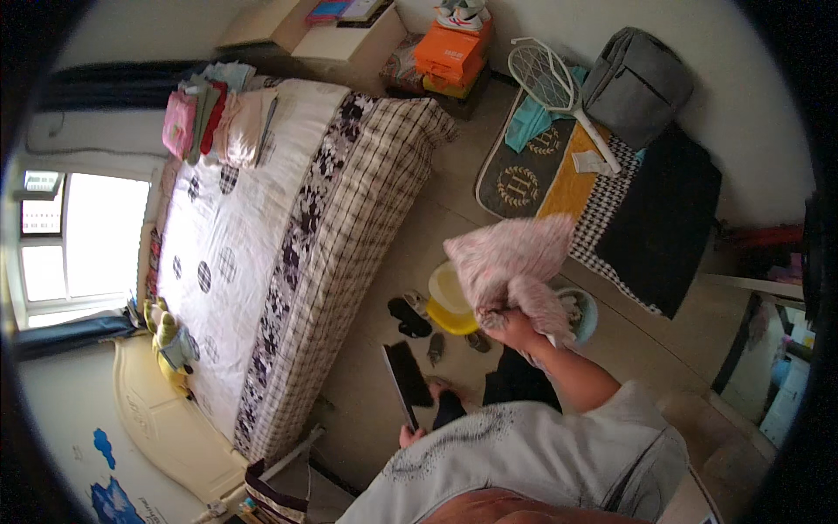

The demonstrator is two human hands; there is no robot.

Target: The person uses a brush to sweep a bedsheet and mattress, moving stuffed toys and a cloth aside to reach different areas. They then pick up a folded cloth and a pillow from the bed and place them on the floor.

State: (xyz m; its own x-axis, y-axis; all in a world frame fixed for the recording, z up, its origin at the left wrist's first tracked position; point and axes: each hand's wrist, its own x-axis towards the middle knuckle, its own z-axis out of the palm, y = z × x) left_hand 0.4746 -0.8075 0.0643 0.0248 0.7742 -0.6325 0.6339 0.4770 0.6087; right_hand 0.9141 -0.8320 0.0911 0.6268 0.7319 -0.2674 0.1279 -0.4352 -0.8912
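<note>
My right hand (514, 329) grips a bunched pink cloth (517, 255), raised above the floor. Its far part spreads out beyond my fist and looks slightly blurred. My left hand (411, 435), low beside my shirt, is closed on the handle of a bed brush (407, 373) with dark bristles. Beneath and beside the cloth stand a yellow basin (452, 318) and a light blue basin (586, 318) with something pale in it, partly hidden by the cloth. Several shoes (409, 318) lie on the floor near the yellow basin.
A bed (281, 229) with folded clothes (219, 124) and a plush toy (171, 354) stands on the left. A patterned mat (563, 177) at the right bears a racket-shaped swatter (546, 78) and a grey backpack (635, 85). An orange shoebox (448, 52) stands by the far wall.
</note>
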